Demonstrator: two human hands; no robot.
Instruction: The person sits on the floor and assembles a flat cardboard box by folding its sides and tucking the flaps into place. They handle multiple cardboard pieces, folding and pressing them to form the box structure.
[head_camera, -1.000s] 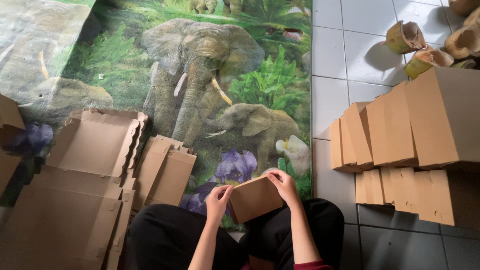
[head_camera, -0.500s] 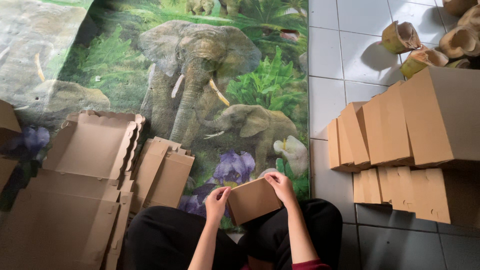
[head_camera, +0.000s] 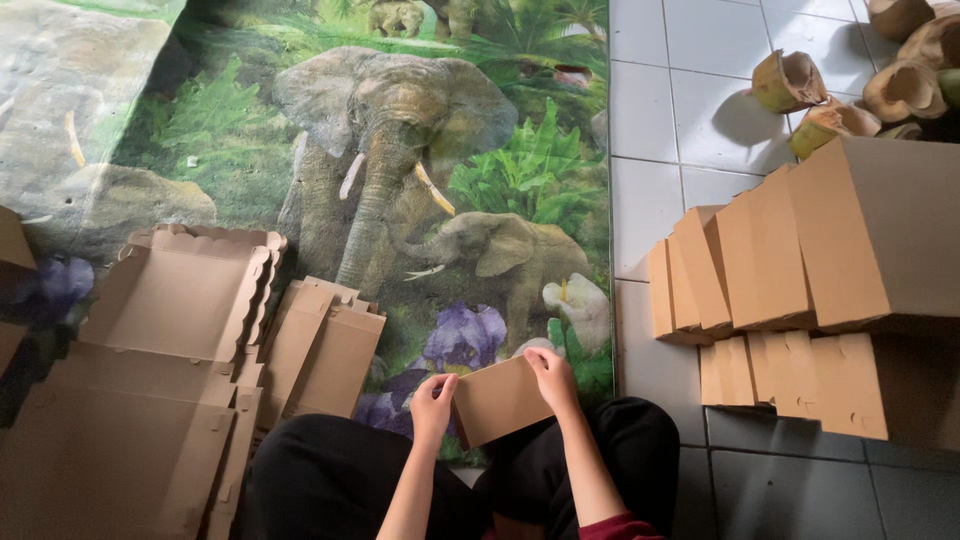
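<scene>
I sit cross-legged on the floor in dark trousers. Both hands hold a small brown cardboard piece just above my lap. My left hand pinches its left edge with fingers curled over it. My right hand grips its upper right corner. The piece looks flat or part-folded and tilts up to the right. It hovers over the near edge of a mat printed with elephants.
Flat unfolded cardboard box blanks lie stacked at my left, with narrower blanks beside them. Folded brown boxes stand in rows on the white tiled floor at my right. Coconut husk shells lie at the top right.
The hands and the cardboard piece stay in nearly the same place; my fingers shift slightly along its edges.
</scene>
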